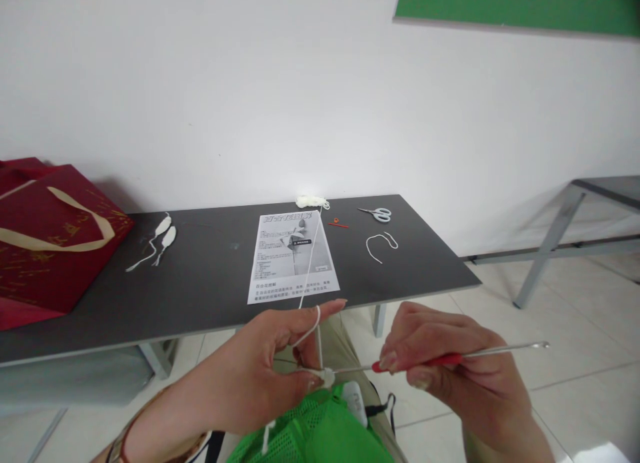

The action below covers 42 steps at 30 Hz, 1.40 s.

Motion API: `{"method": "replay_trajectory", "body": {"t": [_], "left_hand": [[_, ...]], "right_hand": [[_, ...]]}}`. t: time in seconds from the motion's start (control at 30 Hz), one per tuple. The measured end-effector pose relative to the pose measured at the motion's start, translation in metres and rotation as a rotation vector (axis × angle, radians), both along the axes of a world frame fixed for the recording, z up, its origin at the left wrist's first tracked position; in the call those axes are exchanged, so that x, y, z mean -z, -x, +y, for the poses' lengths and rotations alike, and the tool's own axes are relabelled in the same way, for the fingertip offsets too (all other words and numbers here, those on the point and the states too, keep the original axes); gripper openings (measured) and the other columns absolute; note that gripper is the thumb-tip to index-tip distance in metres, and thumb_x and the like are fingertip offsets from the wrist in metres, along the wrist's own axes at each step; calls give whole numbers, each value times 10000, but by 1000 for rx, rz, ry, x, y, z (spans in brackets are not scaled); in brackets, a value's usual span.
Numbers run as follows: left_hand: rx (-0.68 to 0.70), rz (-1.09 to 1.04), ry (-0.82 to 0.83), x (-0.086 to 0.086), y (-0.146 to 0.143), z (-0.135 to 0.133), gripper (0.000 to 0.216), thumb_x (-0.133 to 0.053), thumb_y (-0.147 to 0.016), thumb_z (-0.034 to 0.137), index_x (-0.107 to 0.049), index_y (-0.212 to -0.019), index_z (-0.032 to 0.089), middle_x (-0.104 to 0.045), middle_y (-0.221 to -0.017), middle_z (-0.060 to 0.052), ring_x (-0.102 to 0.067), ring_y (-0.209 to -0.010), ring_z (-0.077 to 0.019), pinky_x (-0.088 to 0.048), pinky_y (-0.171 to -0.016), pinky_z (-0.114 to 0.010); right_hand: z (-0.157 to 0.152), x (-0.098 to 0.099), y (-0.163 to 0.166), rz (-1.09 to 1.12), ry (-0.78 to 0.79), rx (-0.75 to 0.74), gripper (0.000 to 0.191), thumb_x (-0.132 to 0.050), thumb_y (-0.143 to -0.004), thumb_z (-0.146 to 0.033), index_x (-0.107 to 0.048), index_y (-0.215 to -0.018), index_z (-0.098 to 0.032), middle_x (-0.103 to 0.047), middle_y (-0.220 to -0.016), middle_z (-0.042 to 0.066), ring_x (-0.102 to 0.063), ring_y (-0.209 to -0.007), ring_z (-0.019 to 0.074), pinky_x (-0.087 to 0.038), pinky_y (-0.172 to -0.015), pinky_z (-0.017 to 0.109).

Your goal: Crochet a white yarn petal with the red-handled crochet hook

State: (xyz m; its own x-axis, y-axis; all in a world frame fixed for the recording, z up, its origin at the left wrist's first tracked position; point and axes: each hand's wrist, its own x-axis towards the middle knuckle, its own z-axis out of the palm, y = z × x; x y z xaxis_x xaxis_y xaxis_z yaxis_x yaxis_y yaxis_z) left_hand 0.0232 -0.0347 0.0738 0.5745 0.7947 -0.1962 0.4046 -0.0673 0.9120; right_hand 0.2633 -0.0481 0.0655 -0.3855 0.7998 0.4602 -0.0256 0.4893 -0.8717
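White yarn [313, 250] across "百合花图解" sheet [293, 266]

Lower right, a hook [447, 360] has a red handle and silver-coloured metal ends; lower centre, the knotted yarn [328, 378] is off-white. Bright green cloth [330, 440], partly patterned with mesh holes, fills the bottom centre above beige trousers [339, 333]. The surface [215, 283] across the middle is dark grey. At left, a deep red bag [55, 283] carries gold flecks and a cream-gold handle. The page [280, 290] is white with black print and a grey picture; the pin [339, 225], orange-red; the scissors [383, 214], pale blue-grey handled. Upper right, a green board [520, 6] on a white wall [250, 96].
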Motion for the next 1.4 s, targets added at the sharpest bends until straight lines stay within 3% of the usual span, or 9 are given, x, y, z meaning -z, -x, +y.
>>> {"method": "replay_trajectory", "body": {"t": [0.13, 0.3, 0.37, 0.47, 0.7, 0.87, 1.0, 1.13, 1.4], "left_hand": [[26, -31, 21, -1, -1, 1, 74, -650, -762, 176, -630, -699, 210, -716, -1079, -55, -492, -1267, -269, -417, -959, -333], [-48, -27, 10, -1, -6, -1, 94, -615, -736, 131, -657, -708, 210, -716, -743, -19, -640, -1044, -258, -462, -897, -338], [-131, -20, -26, 0, -9, -3, 123, -598, -715, 108, -668, -701, 209, -701, -722, -10, -680, -876, -233, -469, -887, -354], [-246, -42, -71, 4, -13, -8, 134, -591, -716, 108, -667, -682, 212, -699, -717, -20, -676, -861, -235, -473, -875, -357], [-414, -132, -100, 17, -18, -16, 354, -587, -802, 169, -637, -1148, 223, -676, -763, -8, -638, -789, -187, -436, -942, -361], [-351, -199, -54, 12, -12, -10, 573, -623, -809, 201, -483, -1360, 260, -658, -825, 1, -596, -783, -179, -447, -894, -345], [-371, -207, -5, 10, -10, -8, 407, -650, -801, 233, -616, -1207, 240, -654, -775, -12, -615, -800, -203, -412, -938, -382], [-407, -197, -64, 15, -15, -8, 61, -651, -766, 174, -688, -790, 216, -695, -825, -49, -621, -960, -256, -362, -997, -420], [-545, -289, -46, 22, -25, -10, 134, -687, -677, 132, -614, -601, 215, -717, -904, -63, -524, -1162, -306, -258, -1083, -467]], "right_hand": [[3, 0, -2, 54, 12, -1, 113, -672, -841, -268, -761, -864, -203, -733, -689, 72, -616, -614, 168, -472, -553, 285], [6, 18, 0, 252, 337, 52, 111, -709, -805, -293, -760, -774, -199, -709, -640, 37, -632, -555, 139, -480, -483, 226], [7, 29, 6, 389, 523, 83, 110, -717, -798, -277, -757, -753, -186, -723, -651, 34, -641, -513, 115, -502, -468, 193], [5, 45, 17, 564, 723, 124, 133, -729, -783, -275, -748, -729, -154, -714, -596, 29, -604, -437, 84, -529, -449, 172], [-4, 58, 41, 782, 839, 287, 171, -792, -713, -287, -724, -738, -132, -683, -547, 7, -582, -428, 80, -568, -453, 190], [-5, 57, 47, 803, 829, 292, 167, -797, -707, -287, -719, -731, -142, -693, -548, 6, -595, -423, 85, -562, -452, 183], [-6, 58, 49, 806, 826, 299, 164, -801, -702, -292, -721, -735, -152, -722, -598, 17, -607, -433, 84, -561, -455, 178], [-8, 60, 51, 810, 832, 299, 163, -804, -697, -283, -729, -734, -143, -715, -587, 17, -600, -437, 80, -563, -458, 175], [-10, 59, 57, 822, 849, 282, 167, -801, -699, -287, -741, -734, -135, -672, -535, 3, -592, -461, 78, -551, -487, 160]]}}
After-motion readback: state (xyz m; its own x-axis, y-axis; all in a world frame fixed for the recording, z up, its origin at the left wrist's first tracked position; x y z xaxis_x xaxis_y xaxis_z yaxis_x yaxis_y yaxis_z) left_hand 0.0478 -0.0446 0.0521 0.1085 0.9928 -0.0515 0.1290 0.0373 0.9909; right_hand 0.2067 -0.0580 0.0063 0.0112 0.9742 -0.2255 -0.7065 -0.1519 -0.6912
